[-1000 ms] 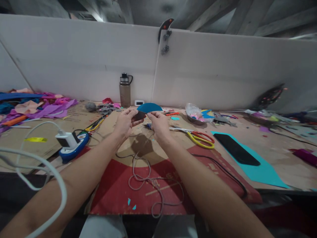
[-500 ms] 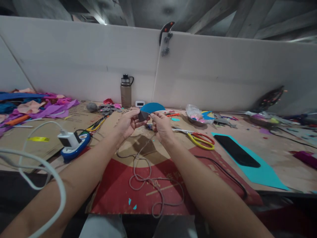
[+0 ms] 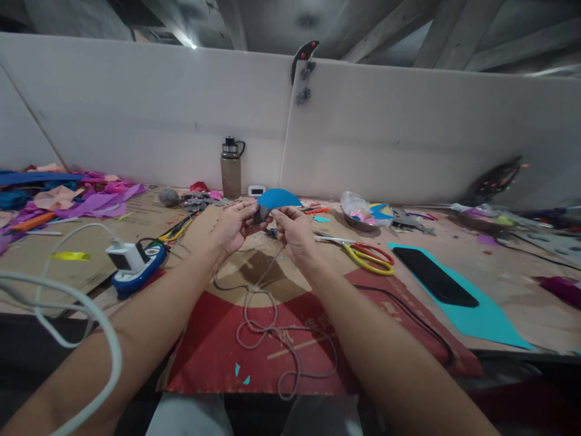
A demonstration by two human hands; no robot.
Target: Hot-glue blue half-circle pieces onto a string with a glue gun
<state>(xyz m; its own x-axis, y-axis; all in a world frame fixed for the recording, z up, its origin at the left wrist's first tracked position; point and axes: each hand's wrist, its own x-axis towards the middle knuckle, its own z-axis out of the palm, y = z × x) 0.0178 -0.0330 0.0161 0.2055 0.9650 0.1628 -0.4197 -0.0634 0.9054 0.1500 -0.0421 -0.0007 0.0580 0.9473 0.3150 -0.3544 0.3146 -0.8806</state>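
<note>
My left hand is closed, pinching a small dark grey piece between thumb and fingers. A blue fan-shaped piece stands up just behind the fingertips, against the grey piece; whether the two are joined I cannot tell. Close beside it, my right hand is closed with thumb and finger pinched near the lower edge of the blue piece. A thin grey cord runs up from the cardboard into my right hand, and its upper end is hidden by the fingers. Loose loops of the cord lie below on the red cardboard.
Scissors with red and yellow handles lie right of my hands. Beyond are a black phone on turquoise sheet and a bowl. At left are a power strip, a white cable and coloured scraps. A bottle stands behind.
The blue piece has tilted and shows more of its face. The grey piece has turned and is more covered by my fingers. Both hands have barely shifted.
</note>
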